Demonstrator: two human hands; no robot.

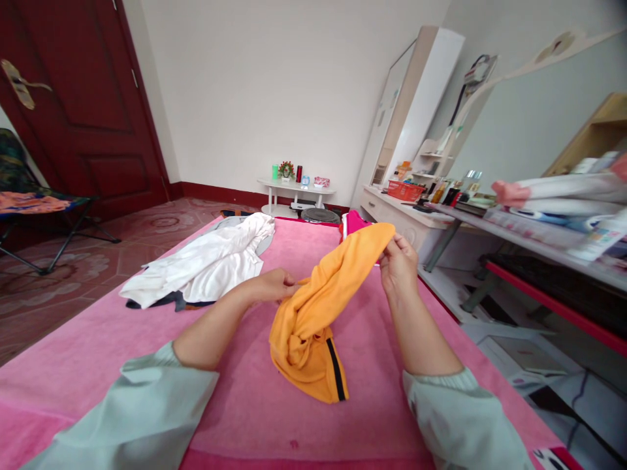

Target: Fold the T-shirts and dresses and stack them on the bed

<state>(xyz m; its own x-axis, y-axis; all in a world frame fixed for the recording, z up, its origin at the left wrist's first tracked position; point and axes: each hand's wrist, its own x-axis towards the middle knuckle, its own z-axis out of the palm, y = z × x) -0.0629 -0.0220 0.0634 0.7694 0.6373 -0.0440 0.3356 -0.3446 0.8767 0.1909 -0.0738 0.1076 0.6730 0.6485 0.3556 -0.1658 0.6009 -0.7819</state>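
A yellow garment (318, 300) with a black stripe near its lower end is partly lifted over the pink-covered surface (245, 418). My right hand (399, 264) pinches its raised upper corner on the right. With closed fingers, my left hand (274, 285) grips its left edge, lower down. Between the hands the cloth hangs slanted and bunched, and its striped end rests on the pink cover. What kind of garment it is cannot be made out.
White clothes (215, 254) lie on darker ones at the left of the pink cover. Bright pink cloth (357, 222) sits at its far right edge. Beyond stands a small white table (296, 186). A cluttered desk (539, 228) runs along the right; a folding chair (44, 209) is at left.
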